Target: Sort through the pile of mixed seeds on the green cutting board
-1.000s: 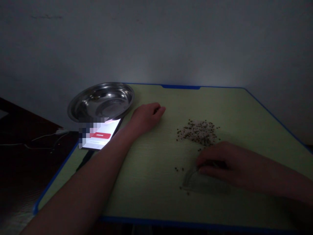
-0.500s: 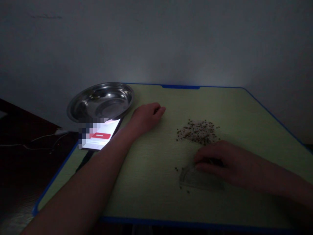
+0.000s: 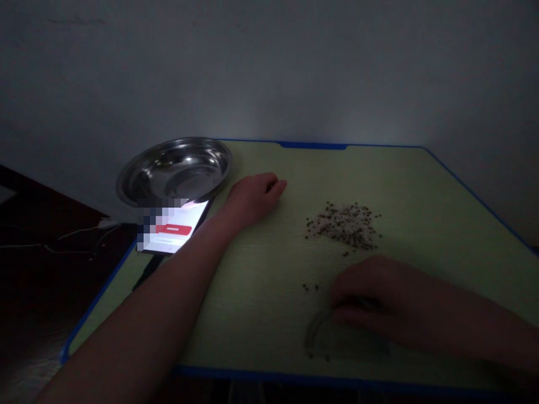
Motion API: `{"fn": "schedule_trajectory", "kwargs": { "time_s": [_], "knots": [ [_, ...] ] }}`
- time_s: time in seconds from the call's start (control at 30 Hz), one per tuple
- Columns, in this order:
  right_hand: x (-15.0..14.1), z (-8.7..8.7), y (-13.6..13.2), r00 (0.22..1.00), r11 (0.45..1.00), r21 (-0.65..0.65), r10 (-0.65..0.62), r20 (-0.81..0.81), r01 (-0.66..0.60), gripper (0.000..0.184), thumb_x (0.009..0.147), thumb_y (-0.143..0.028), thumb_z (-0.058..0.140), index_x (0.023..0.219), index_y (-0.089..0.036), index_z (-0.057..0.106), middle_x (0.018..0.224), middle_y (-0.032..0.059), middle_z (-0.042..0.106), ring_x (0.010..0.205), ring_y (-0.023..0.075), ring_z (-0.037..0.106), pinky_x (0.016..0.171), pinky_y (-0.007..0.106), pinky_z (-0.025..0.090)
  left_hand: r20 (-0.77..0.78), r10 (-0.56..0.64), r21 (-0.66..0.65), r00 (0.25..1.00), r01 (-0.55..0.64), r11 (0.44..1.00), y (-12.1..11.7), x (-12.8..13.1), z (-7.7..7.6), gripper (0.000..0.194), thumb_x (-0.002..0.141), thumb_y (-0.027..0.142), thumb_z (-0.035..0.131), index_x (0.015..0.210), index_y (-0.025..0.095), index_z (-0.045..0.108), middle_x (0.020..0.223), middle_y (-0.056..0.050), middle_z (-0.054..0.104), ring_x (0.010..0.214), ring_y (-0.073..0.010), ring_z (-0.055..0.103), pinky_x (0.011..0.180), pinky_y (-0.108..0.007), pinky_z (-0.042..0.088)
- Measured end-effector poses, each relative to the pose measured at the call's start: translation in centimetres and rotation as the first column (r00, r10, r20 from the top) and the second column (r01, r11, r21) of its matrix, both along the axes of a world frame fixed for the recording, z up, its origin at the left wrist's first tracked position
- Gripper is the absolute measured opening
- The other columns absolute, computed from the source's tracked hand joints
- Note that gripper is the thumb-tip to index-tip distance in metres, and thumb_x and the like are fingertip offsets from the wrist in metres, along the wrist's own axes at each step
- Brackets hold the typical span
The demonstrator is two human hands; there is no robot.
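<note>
My right hand is closed on the edge of a clear protractor, whose curved rim shows below the fingers. The protractor is tilted close to the table near its front edge. A few dark, bean-like bits lie beside the fingers, and others sit by the protractor's rim. Beyond the hand lies a pile of white grains mixed with small dark beans or seeds. My left hand rests on the table left of the pile, its fingers curled in and nothing visible in them.
A shiny metal basin stands at the back left. A lit phone lies in front of it, partly behind my left forearm. The pale green table has a blue rim and meets a grey wall. White cables hang at the left.
My right hand and the protractor have moved toward me, away from the pile. More loose dark bits show between pile and hand. My left hand stays in place.
</note>
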State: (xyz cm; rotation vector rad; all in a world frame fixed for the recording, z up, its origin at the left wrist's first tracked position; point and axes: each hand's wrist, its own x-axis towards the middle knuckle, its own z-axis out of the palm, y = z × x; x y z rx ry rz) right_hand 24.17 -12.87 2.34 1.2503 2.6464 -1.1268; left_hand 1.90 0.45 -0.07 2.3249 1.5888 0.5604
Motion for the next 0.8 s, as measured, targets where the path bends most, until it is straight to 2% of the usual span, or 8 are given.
{"fn": "schedule_trajectory", "kwargs": {
  "time_s": [0.17, 0.47, 0.67, 0.8],
  "knots": [
    [-0.1, 0.6, -1.2, 0.999, 0.998, -0.050, -0.041, -0.005, 0.040, 0.020, 0.090, -0.040, 0.056, 0.089, -0.027, 0.071, 0.085, -0.0010, 0.072, 0.075, 0.0155, 0.064, 0.063, 0.026, 0.042, 0.010, -0.001, 0.006, 1.000, 0.001, 1.000, 0.0, 0.0, -0.1, 0.035, 0.091, 0.042, 0.041, 0.077, 0.018, 0.062, 0.067, -0.002, 0.059, 0.059, -0.0137, 0.047, 0.056, -0.029, 0.029],
    [0.0, 1.2, -1.2, 0.998, 0.996, -0.068, -0.060, -0.016, 0.059, 0.025, 0.090, -0.042, 0.054, 0.086, -0.025, 0.072, 0.081, 0.0003, 0.073, 0.071, 0.0156, 0.064, 0.056, 0.026, 0.040, 0.006, -0.013, 0.010, 1.000, 0.013, 1.000, 0.0, 0.0, -0.1, 0.035, 0.091, 0.041, 0.040, 0.078, 0.018, 0.062, 0.068, -0.002, 0.059, 0.059, -0.0137, 0.047, 0.057, -0.029, 0.029],
    [-0.7, 0.6, -1.0, 0.994, 0.994, -0.051, -0.096, -0.046, 0.094, 0.026, 0.092, -0.041, 0.052, 0.081, -0.025, 0.069, 0.074, -0.0025, 0.070, 0.064, 0.0117, 0.061, 0.055, 0.024, 0.038, -0.001, -0.005, 0.000, 1.000, 0.005, 1.000, 0.0, 0.0, 0.0, 0.034, 0.091, 0.042, 0.040, 0.076, 0.018, 0.061, 0.066, -0.001, 0.059, 0.059, -0.0140, 0.048, 0.055, -0.028, 0.028],
    [-0.8, 0.1, -0.3, 0.990, 0.990, 0.035, -0.140, 0.000, 0.140, 0.026, 0.092, -0.038, 0.053, 0.077, -0.023, 0.068, 0.066, -0.0024, 0.067, 0.058, 0.0113, 0.057, 0.054, 0.025, 0.035, -0.004, -0.008, 0.009, 1.000, 0.008, 1.000, 0.0, 0.0, 0.1, 0.035, 0.091, 0.042, 0.040, 0.075, 0.019, 0.060, 0.066, -0.002, 0.059, 0.059, -0.0142, 0.048, 0.055, -0.029, 0.029]
  ]
}}
